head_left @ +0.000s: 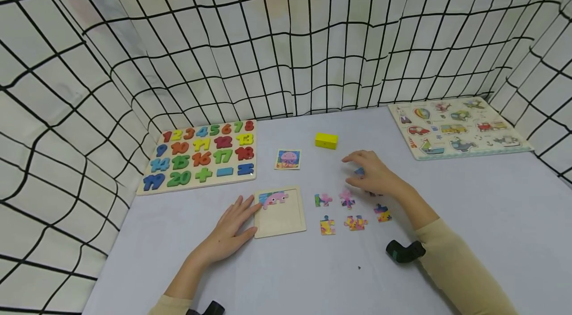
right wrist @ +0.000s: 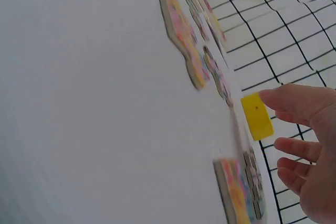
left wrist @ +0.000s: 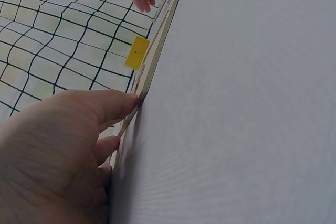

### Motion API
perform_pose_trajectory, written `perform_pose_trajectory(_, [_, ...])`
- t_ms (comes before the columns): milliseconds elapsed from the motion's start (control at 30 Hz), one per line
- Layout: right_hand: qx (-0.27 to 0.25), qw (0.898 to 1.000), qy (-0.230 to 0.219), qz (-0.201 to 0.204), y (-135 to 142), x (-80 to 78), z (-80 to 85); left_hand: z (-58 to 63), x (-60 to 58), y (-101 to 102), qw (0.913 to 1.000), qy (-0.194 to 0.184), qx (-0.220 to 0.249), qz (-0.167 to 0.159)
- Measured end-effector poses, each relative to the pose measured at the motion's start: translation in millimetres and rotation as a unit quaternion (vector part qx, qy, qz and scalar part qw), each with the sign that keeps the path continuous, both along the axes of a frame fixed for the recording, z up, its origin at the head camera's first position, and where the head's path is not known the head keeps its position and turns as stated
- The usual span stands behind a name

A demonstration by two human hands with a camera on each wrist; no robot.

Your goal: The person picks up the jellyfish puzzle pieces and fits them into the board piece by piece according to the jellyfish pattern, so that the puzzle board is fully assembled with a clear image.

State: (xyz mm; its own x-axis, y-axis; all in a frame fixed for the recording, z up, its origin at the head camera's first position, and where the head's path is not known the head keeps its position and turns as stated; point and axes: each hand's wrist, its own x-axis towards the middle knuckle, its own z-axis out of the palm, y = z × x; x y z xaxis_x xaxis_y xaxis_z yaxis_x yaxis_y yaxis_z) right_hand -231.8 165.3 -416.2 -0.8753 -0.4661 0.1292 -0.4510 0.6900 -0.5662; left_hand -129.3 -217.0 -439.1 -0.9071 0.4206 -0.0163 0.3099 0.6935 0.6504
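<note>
In the head view, the left hand (head_left: 230, 230) rests with its fingers spread apart at the left side of a square, pale wooden tray (head_left: 281, 220), fingertips touching its edge and the thumb near its lower left corner. Inside the tray, in the upper left, lies a pink and blue section of picture puzzle (head_left: 274, 199); the rest of the tray's floor is bare wood. The right hand (head_left: 373, 173) hovers to the right of the tray, thumb and fingers parted and loosely bent, over a small blue puzzle piece (head_left: 359, 172); whether it touches that piece I cannot tell. Loose multicoloured puzzle pieces (head_left: 356, 223) lie on the white table (head_left: 286, 275) between the tray and the right forearm, one partly hidden beneath the hand. Behind the tray are a square picture card with a pink sea creature (head_left: 288, 159) and a bright yellow rectangular block (head_left: 326, 140). A wooden board of coloured numbers (head_left: 214, 178) lies at the back left, a pale board of vehicle pictures (head_left: 444, 141) at the back right. In the left wrist view, the left thumb and fingers meet the tray's thin edge, seen nearly side-on. In the right wrist view, the right hand's thumb and fingers stand apart, and thick-edged puzzle pieces lie flat nearby.
</note>
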Motion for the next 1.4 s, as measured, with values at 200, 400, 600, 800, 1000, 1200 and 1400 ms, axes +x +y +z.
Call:
perform_pose_trajectory(200, [0.026,0.999,-0.021,-0.007,23.6,-5.9,-7.5,-0.5,-0.4,0.3,1.0000,0.000,0.001,0.000])
perform_pose_trajectory(400, [0.025,1.000,-0.014,-0.006,31.9,-9.4,-12.3,0.2,-0.4,0.4,1.0000,-0.002,0.001,-0.001])
perform_pose_trajectory(600, [0.008,1.000,-0.023,-0.006,34.7,-12.3,-15.6,1.5,-1.0,0.0,1.0000,-0.002,0.002,0.001])
perform_pose_trajectory(800, [-0.011,1.000,-0.029,-0.006,36.1,-14.8,-20.9,1.1,-0.8,-0.6,1.0000,-0.005,0.000,0.003])
perform_pose_trajectory(1000, [-0.030,0.999,-0.034,-0.013,35.8,-14.4,-22.5,0.2,-0.5,-0.6,1.0000,-0.009,0.001,0.004])
perform_pose_trajectory(1200, [-0.032,0.999,-0.034,-0.022,35.1,-14.7,-24.2,0.5,0.0,-0.1,0.9999,-0.010,0.001,0.005])
perform_pose_trajectory(1400, [-0.046,0.998,-0.029,-0.032,35.3,-15.5,-25.2,1.0,0.4,0.8,1.0000,-0.008,0.000,0.005])
